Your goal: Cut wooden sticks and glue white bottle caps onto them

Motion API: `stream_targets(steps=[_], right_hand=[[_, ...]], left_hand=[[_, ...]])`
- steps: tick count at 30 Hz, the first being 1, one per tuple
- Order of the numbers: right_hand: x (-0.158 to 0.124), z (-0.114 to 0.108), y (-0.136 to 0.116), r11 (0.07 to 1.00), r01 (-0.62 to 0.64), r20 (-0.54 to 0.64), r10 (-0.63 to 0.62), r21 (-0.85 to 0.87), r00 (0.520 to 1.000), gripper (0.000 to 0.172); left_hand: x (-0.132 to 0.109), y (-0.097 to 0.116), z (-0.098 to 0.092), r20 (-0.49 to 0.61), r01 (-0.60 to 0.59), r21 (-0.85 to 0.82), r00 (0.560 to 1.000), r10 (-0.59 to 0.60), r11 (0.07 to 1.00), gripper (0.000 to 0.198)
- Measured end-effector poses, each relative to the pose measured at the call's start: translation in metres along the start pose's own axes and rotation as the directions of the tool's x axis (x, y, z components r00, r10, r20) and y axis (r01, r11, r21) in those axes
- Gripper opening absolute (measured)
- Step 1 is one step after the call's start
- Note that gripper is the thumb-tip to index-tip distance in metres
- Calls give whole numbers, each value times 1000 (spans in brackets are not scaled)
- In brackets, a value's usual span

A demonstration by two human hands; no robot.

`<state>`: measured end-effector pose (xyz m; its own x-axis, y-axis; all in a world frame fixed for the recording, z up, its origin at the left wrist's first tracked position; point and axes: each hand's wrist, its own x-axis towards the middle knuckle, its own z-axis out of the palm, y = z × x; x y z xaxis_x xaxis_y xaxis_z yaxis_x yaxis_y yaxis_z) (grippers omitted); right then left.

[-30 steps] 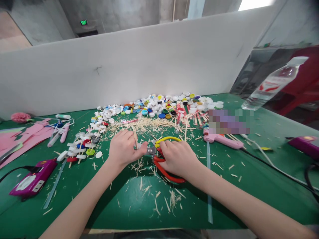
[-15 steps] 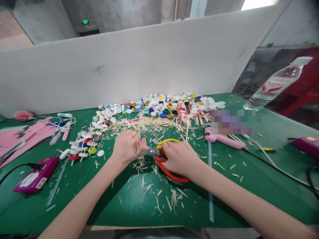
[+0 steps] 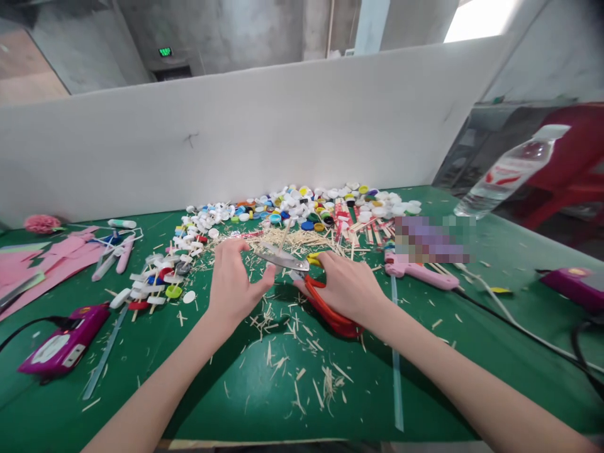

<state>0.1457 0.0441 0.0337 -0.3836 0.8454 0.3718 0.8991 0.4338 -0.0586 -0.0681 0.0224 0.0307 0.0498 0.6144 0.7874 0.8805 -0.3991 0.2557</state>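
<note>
My right hand [image 3: 346, 286] is closed round the red and yellow handles of a pair of scissors [image 3: 325, 302]. Their metal blades [image 3: 283, 260] point left, raised a little above the green table [image 3: 264, 384]. My left hand [image 3: 234, 281] sits just left of the blades, fingers curled loosely with the thumb out; I cannot make out anything in it. A thin wooden stick [image 3: 284, 236] stands up behind the blades. Short wooden stick cuttings [image 3: 283, 327] lie scattered under and in front of both hands.
A heap of plastic bottle caps [image 3: 302, 204] and stick pieces runs along the white partition [image 3: 236, 132]. Caps on sticks [image 3: 160, 277] lie left. A pink glue gun [image 3: 415, 269], purple devices [image 3: 61, 340] [image 3: 573, 283], pink paper [image 3: 51, 251] and a tilted water bottle [image 3: 509, 170] surround the work area.
The left hand has loosened from its pinch on a stick. The right hand has lifted the scissors and swung the blades up and to the left.
</note>
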Motion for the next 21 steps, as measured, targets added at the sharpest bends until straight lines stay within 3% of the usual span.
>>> stream_targets(steps=[2, 5, 11, 15, 18, 21], right_hand=[[0, -4, 1, 999, -6, -4, 6, 37, 1000, 51], [-2, -9, 0, 998, 13, 13, -13, 68, 1000, 56], [-3, -9, 2, 995, 40, 11, -41, 87, 999, 57], [-2, -6, 6, 993, 37, 89, -47, 114, 995, 57], [0, -9, 10, 994, -4, 126, -10, 113, 992, 56], [5, -12, 20, 990, -125, 118, 117, 65, 986, 58]], left_hand=[[-2, 2, 5, 142, 70, -45, 988, -63, 997, 39], [-3, 2, 12, 279, 63, -132, 960, -23, 989, 24], [-2, 1, 19, 276, -16, -125, 960, 50, 992, 18], [0, -6, 21, 302, -72, -76, 949, 92, 994, 17], [3, -25, 19, 310, 18, 8, 950, -19, 1000, 22], [6, -45, 13, 266, 113, 111, 954, -139, 987, 27]])
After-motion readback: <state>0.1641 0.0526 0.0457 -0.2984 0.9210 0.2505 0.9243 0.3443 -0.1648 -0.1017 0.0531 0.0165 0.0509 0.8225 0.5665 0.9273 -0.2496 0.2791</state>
